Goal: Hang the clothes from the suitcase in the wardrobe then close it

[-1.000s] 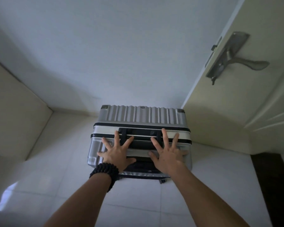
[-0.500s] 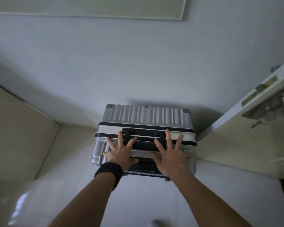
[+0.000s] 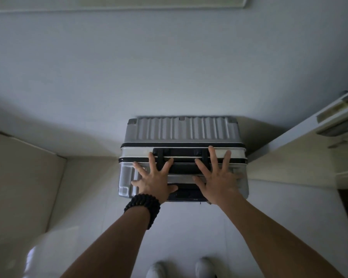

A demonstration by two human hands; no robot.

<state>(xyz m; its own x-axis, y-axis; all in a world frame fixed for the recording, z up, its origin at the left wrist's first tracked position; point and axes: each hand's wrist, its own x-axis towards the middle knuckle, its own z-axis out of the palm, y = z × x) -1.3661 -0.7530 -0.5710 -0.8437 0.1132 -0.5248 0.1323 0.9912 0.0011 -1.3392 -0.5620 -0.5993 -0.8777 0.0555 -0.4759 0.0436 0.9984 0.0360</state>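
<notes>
A: While I've got the head feed up, where's the suitcase (image 3: 181, 137)?
B: Silver ribbed hard-shell, standing shut on the pale tiled floor (image 3: 189, 237), its far side against the wall (image 3: 169, 67). Roughly mid-frame. Black trim bands run across it, w/ a black handle (image 3: 181, 155) set between them.
A: Hands?
B: I see both laid flat on the near part of the case. Left hand (image 3: 155, 181) has fingers spread wide and straight, nothing gripped, palm on the shell left of the handle, fingertips reaching the black band. Right hand (image 3: 217, 183) same deal, splayed and flat, on the right part, fingertips up by the handle's right end.
A: Anything on the wrists?
B: Black beaded bracelet (image 3: 143, 207) on the left wrist. Right one's bare.
A: Surroundings?
B: Beige panel (image 3: 18, 177) at left, meets the wall in the corner. Cream door (image 3: 289, 157) at right, edge-on, w/ metal latch hardware (image 3: 338, 127), blurry. Two white shoe tips (image 3: 203, 266) at bottom. Wardrobe itself, can't tell from this view.
</notes>
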